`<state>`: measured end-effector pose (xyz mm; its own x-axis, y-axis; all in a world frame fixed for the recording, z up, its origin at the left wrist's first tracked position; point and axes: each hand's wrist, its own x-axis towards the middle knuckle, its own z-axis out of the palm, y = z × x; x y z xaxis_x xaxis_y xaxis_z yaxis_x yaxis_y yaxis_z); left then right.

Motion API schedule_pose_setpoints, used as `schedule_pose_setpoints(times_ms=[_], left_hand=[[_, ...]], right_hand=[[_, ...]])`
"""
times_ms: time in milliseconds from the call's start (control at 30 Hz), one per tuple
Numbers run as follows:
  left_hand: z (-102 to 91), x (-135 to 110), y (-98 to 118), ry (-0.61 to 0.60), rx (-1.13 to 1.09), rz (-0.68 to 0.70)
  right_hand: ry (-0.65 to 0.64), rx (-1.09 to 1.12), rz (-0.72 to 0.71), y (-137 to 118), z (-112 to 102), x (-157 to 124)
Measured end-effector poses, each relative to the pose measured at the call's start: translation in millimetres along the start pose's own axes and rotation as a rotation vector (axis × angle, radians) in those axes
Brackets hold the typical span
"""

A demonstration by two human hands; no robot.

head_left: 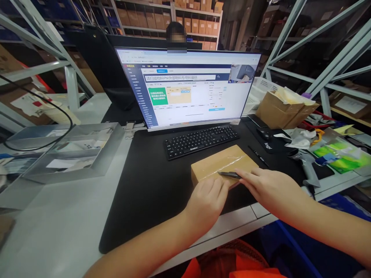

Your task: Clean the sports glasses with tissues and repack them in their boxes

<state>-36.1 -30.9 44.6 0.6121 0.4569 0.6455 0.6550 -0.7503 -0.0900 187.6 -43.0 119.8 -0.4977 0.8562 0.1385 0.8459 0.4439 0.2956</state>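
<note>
A brown cardboard box [224,160] with clear tape along its top lies on the black desk mat [145,185]. My left hand [210,195] is closed against the near left part of the box, fingers curled together over its edge. In my right hand [262,183], thumb and fingers pinch a dark utility knife [228,175]. The knife lies low over the box top beside the tape, its tip pointing left. From this angle I cannot tell whether the blade cuts into the cardboard. A black pen [258,156] lies just beyond the right side of the box.
Behind the box are a black keyboard [203,141] and a lit monitor [188,88]. To the right lie a mouse [264,134], a barcode scanner [305,168] and an open carton [278,110]. Grey trays [111,144] stand left. A person's head shows behind the monitor.
</note>
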Motion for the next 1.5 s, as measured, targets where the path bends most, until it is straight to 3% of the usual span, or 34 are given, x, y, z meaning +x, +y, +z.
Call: schedule_pose_setpoints(times_ms=[433,767,867,1000,1100,1200,1300,1400,1500], left_hand=[[-0.5,-1,-3,-0.012,-0.041,0.006],[-9.0,6,-5,0.018,-0.011,0.019],[-14.6,6,-5,-0.035,-0.033,0.023],[-25.2,15,-13,-0.086,-0.176,0.011],[-28.2,42,-25,-0.206,-0.239,-0.036],[-21.9,86,-40,-0.415,-0.124,-0.117],[-11.3,131,-54,-0.668,-0.123,-0.170],[-4.5,162,-58,-0.881,-0.112,-0.213],[-2.7,178,-50,-0.961,-0.025,-0.164]], right_hand=[[-0.069,-0.022,0.191,35,7,-7],[-0.052,0.035,0.401,78,27,-18],[-0.081,0.031,0.495,104,43,-27],[-0.134,0.110,0.640,152,93,-50],[-0.110,0.323,0.651,169,135,-60],[-0.050,0.364,0.627,157,152,-51],[0.104,0.505,0.546,128,141,-30],[0.263,0.849,0.432,96,122,-8],[0.245,1.086,0.355,72,113,7]])
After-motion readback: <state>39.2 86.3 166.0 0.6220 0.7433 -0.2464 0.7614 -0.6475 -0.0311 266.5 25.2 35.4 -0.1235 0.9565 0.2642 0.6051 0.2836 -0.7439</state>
